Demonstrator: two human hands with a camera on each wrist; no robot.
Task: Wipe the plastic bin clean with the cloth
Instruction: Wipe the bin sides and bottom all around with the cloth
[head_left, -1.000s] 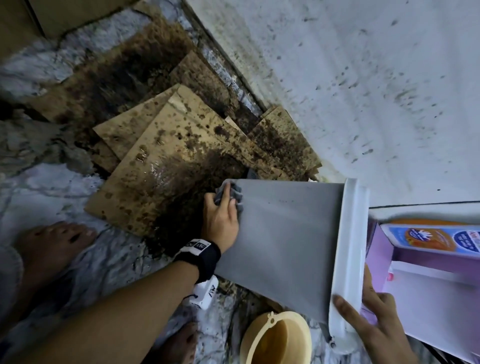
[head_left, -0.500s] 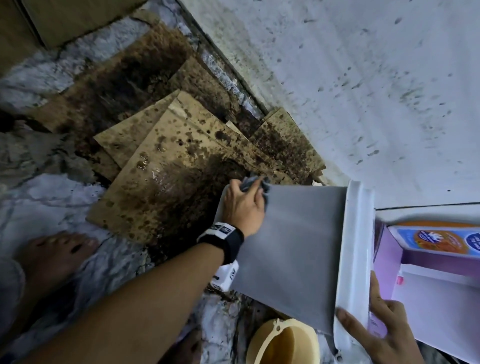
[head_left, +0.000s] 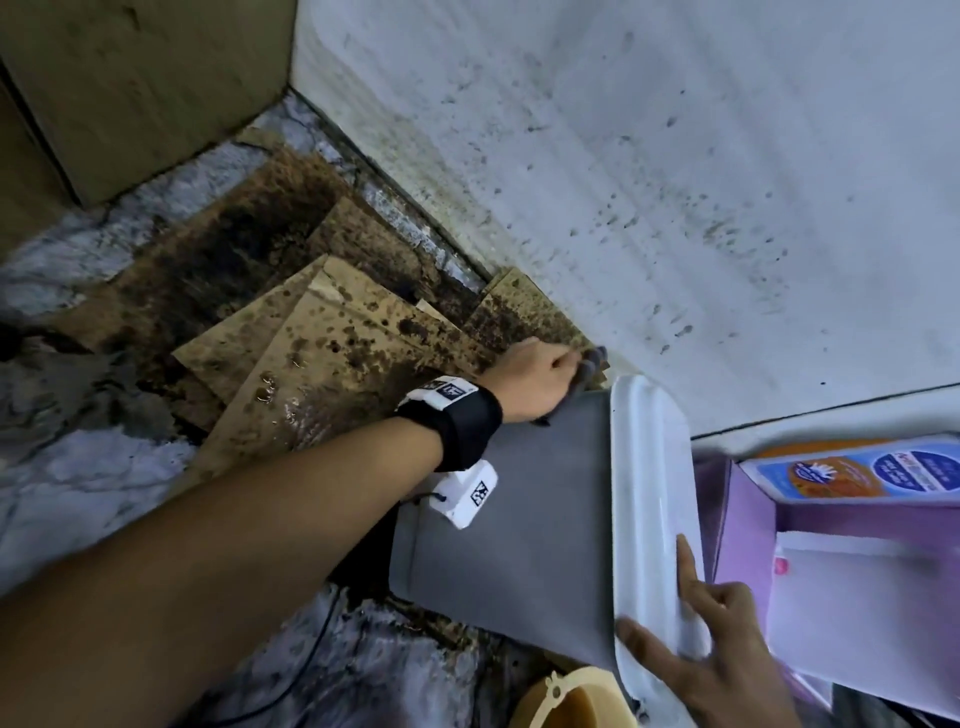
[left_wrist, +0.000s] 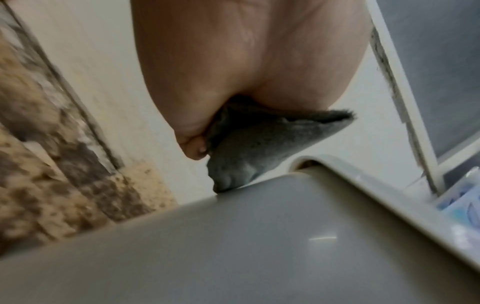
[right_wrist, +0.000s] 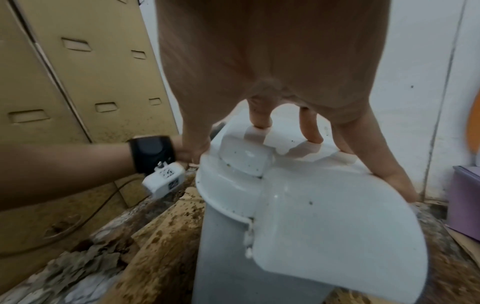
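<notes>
Fingers of my left hand (head_left: 535, 379) curl round the grey cloth (head_left: 589, 366), bunched in my grip and pressed to the far upper edge of the plastic bin (head_left: 519, 535), close under its white lid (head_left: 649, 493). That arm reaches across the bin's grey side wall, a black strap (head_left: 457, 421) round the wrist. My right hand (head_left: 722, 654) lies spread on the lid with fingers straight, steadying it and holding nothing (the thumb sits at the lid's near edge).

From the left wrist, the cloth (left_wrist: 259, 144) shows as a folded wedge poking out below my palm (left_wrist: 246, 61), its tip touching the bin's rounded corner (left_wrist: 233, 236); the head view shows only a dark scrap beyond the knuckles. From the right wrist, I see dark specks on the lid (right_wrist: 324, 216) and my fingertips (right_wrist: 259, 121) planted on it.

The bin leans against a white wall (head_left: 675, 182) spattered with dark spots. Stained cardboard sheets (head_left: 322, 364) cover the mottled stone floor (head_left: 78, 493). A purple container (head_left: 748, 519) stands to the right, a cream bucket (head_left: 576, 701) just below the bin.
</notes>
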